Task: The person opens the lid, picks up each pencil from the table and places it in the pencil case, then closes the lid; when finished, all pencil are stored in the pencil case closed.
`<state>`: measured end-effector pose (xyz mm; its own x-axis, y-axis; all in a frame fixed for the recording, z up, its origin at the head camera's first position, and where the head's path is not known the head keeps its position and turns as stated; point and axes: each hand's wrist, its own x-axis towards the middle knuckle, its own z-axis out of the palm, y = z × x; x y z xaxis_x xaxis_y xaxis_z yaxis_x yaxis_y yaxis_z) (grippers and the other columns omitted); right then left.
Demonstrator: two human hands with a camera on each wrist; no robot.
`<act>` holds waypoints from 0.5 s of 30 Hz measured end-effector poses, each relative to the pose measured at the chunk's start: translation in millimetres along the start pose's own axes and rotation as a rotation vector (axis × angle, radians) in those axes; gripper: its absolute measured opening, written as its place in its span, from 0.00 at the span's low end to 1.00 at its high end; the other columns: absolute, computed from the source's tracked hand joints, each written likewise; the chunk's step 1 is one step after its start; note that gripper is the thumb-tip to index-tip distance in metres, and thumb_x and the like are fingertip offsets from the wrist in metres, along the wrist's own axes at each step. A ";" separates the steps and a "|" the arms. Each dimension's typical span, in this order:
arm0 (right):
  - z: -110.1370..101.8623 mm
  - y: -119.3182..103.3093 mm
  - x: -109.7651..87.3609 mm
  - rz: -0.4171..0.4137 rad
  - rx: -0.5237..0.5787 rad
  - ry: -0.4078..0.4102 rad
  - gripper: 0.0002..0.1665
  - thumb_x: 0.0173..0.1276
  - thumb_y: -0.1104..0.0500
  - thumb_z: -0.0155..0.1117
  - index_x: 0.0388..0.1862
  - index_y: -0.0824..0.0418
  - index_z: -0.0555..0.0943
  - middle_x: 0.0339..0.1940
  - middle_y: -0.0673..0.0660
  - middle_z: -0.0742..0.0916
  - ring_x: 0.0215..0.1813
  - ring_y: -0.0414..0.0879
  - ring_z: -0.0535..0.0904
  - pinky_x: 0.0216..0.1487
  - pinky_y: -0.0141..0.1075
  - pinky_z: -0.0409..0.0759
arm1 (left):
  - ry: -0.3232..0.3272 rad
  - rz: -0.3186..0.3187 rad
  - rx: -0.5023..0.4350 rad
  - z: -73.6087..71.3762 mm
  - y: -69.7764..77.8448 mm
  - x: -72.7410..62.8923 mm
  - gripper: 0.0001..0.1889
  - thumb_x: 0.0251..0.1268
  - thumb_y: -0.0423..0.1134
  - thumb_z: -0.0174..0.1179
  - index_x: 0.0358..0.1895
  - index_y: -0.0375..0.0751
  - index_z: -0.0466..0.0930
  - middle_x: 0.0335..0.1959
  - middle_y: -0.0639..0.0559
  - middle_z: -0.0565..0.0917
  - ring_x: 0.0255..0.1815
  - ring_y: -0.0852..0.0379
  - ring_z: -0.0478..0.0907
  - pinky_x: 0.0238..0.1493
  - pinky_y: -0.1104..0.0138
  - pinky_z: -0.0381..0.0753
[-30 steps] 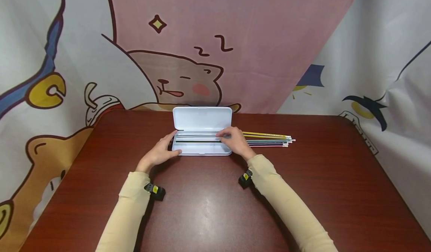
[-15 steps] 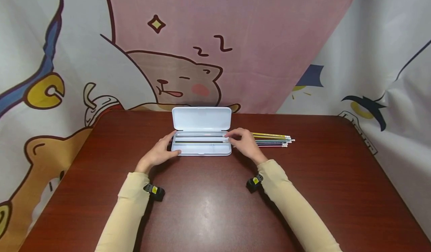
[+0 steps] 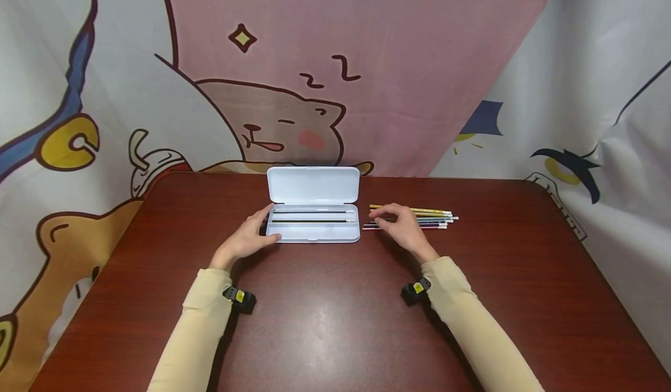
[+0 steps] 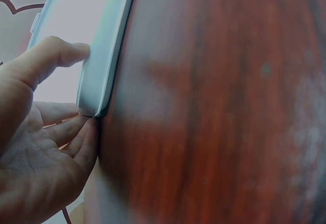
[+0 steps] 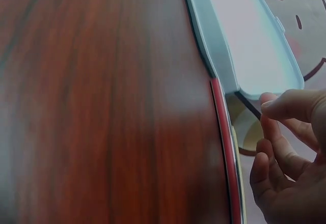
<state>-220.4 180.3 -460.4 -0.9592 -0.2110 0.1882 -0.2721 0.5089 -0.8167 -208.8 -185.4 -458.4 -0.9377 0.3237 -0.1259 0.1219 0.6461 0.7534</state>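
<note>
A white pencil case point(image 3: 314, 233) lies open on the table, its lid point(image 3: 313, 185) standing up at the back. Dark pencils point(image 3: 309, 221) lie lengthwise inside it. My left hand point(image 3: 247, 239) grips the left end of the case; in the left wrist view its thumb point(image 4: 71, 54) is at the front rim and its fingers touch the end wall. My right hand point(image 3: 403, 229) is just right of the case, over several loose pencils point(image 3: 435, 227). Its thumb and index finger are close together, with no pencil clearly seen between them.
The loose pencils, yellow, red and dark, lie with their white erasers to the right. Around them spreads the brown wooden table point(image 3: 325, 322). A cartoon-printed cloth point(image 3: 419, 60) hangs along the table's back and sides.
My right hand has moved right, out of the pencil case to above the loose pencils, uncovering the right ends of the pencils inside. The left hand has stayed at the case.
</note>
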 end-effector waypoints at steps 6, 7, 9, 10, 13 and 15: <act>-15.1 7.7 -7.9 0.012 -0.036 0.018 0.09 0.62 0.70 0.65 0.40 0.65 0.87 0.41 0.59 0.86 0.46 0.53 0.79 0.46 0.45 0.74 | 0.001 0.006 -0.001 0.4 -0.6 0.4 0.44 0.62 0.40 0.63 0.75 0.32 0.47 0.71 0.28 0.56 0.69 0.34 0.53 0.67 0.41 0.52; -17.7 9.0 -9.6 0.020 -0.041 0.021 0.08 0.63 0.69 0.65 0.40 0.65 0.87 0.41 0.60 0.86 0.46 0.53 0.79 0.46 0.45 0.74 | 0.001 0.008 -0.001 0.5 -0.5 0.3 0.44 0.62 0.40 0.63 0.75 0.31 0.47 0.71 0.28 0.56 0.69 0.34 0.53 0.67 0.41 0.52; -22.9 11.9 -12.7 0.033 -0.053 0.026 0.08 0.63 0.69 0.65 0.40 0.65 0.87 0.42 0.60 0.86 0.47 0.53 0.79 0.47 0.45 0.74 | 0.002 0.013 -0.003 0.9 -0.6 0.3 0.44 0.62 0.40 0.63 0.75 0.31 0.47 0.71 0.28 0.56 0.69 0.33 0.53 0.67 0.41 0.52; -25.3 13.3 -14.2 0.037 -0.059 0.027 0.08 0.64 0.69 0.65 0.40 0.65 0.87 0.42 0.60 0.86 0.48 0.53 0.79 0.47 0.46 0.74 | 0.004 0.016 -0.007 0.9 -0.5 0.1 0.44 0.62 0.39 0.63 0.75 0.31 0.47 0.71 0.28 0.56 0.69 0.33 0.53 0.67 0.41 0.52; -32.7 17.5 -17.7 0.038 -0.068 0.033 0.08 0.63 0.69 0.65 0.40 0.65 0.87 0.42 0.60 0.86 0.48 0.54 0.79 0.49 0.47 0.73 | 0.009 0.023 -0.010 1.0 -0.1 -0.4 0.44 0.61 0.39 0.63 0.75 0.30 0.48 0.71 0.28 0.57 0.69 0.33 0.54 0.67 0.41 0.52; -37.4 21.0 -19.6 0.035 -0.081 0.038 0.08 0.63 0.68 0.65 0.40 0.65 0.87 0.42 0.61 0.86 0.49 0.55 0.79 0.50 0.48 0.73 | 0.013 0.028 -0.009 0.9 0.3 -0.5 0.43 0.61 0.38 0.63 0.75 0.30 0.48 0.70 0.28 0.58 0.69 0.34 0.55 0.67 0.41 0.53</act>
<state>-210.2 226.3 -460.9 -0.9701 -0.1606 0.1819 -0.2419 0.5814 -0.7768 -208.0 -184.8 -458.6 -0.9383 0.3323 -0.0961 0.1452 0.6306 0.7624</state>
